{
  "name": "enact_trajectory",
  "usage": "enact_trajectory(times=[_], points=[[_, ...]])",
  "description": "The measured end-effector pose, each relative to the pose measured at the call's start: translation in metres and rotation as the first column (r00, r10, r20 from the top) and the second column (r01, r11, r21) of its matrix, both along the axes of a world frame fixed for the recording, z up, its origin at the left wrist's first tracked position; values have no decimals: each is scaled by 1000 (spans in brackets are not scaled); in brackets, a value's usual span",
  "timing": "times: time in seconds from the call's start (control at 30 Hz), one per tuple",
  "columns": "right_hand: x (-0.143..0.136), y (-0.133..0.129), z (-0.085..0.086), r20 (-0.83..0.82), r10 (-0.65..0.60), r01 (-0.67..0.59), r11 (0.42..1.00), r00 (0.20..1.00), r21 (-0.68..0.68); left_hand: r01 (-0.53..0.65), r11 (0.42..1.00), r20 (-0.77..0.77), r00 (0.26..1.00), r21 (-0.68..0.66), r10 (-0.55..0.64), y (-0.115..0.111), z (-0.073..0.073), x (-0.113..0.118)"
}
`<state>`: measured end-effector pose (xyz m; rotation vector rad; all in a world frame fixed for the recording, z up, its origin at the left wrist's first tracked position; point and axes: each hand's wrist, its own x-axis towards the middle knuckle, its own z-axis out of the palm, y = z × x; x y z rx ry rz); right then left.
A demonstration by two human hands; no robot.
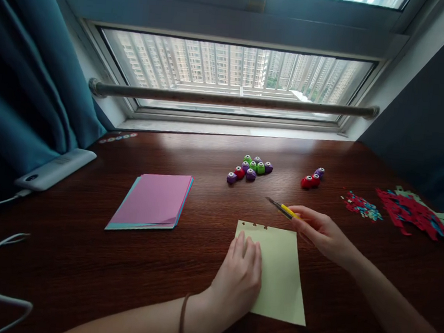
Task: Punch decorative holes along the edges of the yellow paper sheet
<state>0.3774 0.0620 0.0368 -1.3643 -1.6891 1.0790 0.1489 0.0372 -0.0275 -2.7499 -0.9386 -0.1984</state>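
A pale green sheet of paper [284,277] lies on the dark wooden table, with a few small shapes punched out along its far edge. My left hand [241,273] rests flat on the sheet's left half, fingers stretched toward the holes. Pinched in my right hand [321,231] is a craft knife [289,211] with a yellow and black handle. Its blade points up and left, above the table just beyond the sheet's far edge. Past the knife sits a cluster of small purple, red and green craft punches [251,168].
A stack of pink and blue paper [154,196] lies to the left. Three more punches [310,181], a heap of tiny paper bits [361,205] and red and green paper scraps [417,214] are at right. A white power bank [57,169] with cables sits by the curtain.
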Motion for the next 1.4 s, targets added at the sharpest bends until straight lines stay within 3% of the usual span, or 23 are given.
enact_trajectory(times=[0.17, 0.37, 0.53, 0.63, 0.83, 1.17, 1.27, 1.4], points=[[-13, 30, -8, 344, 183, -283, 921, 921, 267, -25, 998, 30, 999, -53, 27, -2, 6, -1], [-11, 22, -35, 586, 117, -363, 875, 802, 322, -65, 989, 89, 993, -129, 77, -2, 12, 1], [-13, 14, -40, 631, -20, -315, 854, 775, 413, -47, 997, 51, 997, -63, 50, -5, 11, 1], [-16, 12, -41, 630, -25, -333, 833, 776, 443, -43, 999, 10, 999, 13, 42, -6, 8, 0], [-16, 11, -46, 650, -20, -374, 804, 760, 463, -28, 999, -10, 1000, 28, 29, -6, 8, 0], [-11, 17, -50, 679, -133, -319, 807, 722, 497, 30, 999, -62, 998, 20, -29, -4, 6, -5], [-3, 24, -49, 671, -263, -181, 838, 693, 515, 78, 996, -63, 995, 31, -76, -2, 4, -7], [15, 34, -44, 690, -433, 48, 864, 580, 502, 141, 990, -51, 989, 32, -139, 4, 3, -9]])
